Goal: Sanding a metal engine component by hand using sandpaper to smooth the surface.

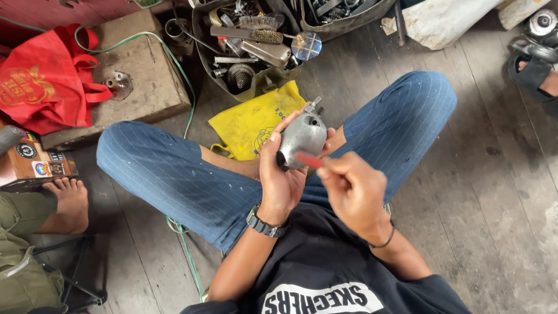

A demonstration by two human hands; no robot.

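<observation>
Worn grey floorboards (500, 192) lie under a person sitting cross-legged in blue striped trousers. Their left hand (280, 174) is wrapped around a rounded grey cast-metal housing (302, 138), held upright above the lap. Their right hand (351, 189) pinches a thin red-handled tool (308, 160), its tip touching the housing's lower side. Just beyond the housing lies a yellow cloth bag (250, 125); farther out sit a dark tray of metal parts and brushes (250, 52) and a red bag (46, 81).
</observation>
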